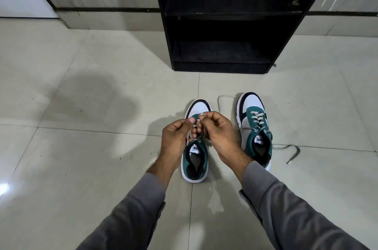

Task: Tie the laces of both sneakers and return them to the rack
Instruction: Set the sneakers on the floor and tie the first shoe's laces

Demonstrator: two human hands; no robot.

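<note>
Both sneakers stand side by side on the floor (pixel 102 147) before the black rack (pixel 225 14), each with a white tongue label whose writing is too small to read. The left hand (pixel 176 139) and right hand (pixel 218 133) have their grip pinched closed on the left sneaker's (pixel 196 159) laces (pixel 197 127). The right sneaker's (pixel 255 127) laces trail loose.

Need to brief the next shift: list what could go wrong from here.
1. The right sneaker's laces trail loose across the floor; they could snag or get stepped on.
2. Both hands pinch the left sneaker's laces; a slip could undo the half-made knot.
</note>
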